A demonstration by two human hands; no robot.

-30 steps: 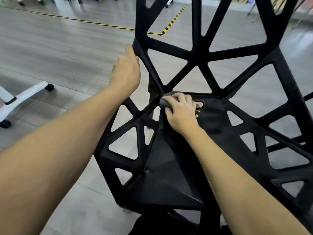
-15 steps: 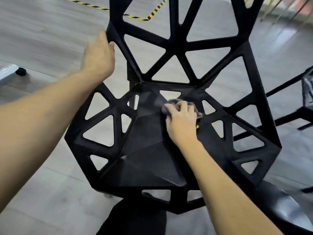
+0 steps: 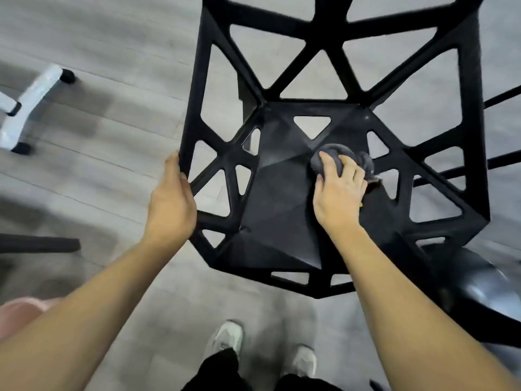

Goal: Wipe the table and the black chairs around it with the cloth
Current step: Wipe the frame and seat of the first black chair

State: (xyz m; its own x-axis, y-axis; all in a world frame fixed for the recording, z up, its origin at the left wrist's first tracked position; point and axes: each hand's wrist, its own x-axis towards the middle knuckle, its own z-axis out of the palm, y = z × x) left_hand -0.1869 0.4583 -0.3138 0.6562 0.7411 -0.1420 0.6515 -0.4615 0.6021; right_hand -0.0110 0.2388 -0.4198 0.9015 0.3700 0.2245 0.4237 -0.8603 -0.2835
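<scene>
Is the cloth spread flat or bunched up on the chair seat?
Bunched. The grey cloth sits in a rounded wad under the right hand, fingers pressing it onto the black chair seat.

Both forearms are bare up to the left hand (image 3: 171,206) and the right hand (image 3: 338,193), with no sleeves, rings or watch visible. Below the hands, black trousers (image 3: 222,368) end over pale grey-white trainers (image 3: 225,335) with mesh-like uppers.

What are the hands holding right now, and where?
Right hand grips the bunched grey cloth on the chair seat; left hand holds the black chair by its left side frame.
</scene>
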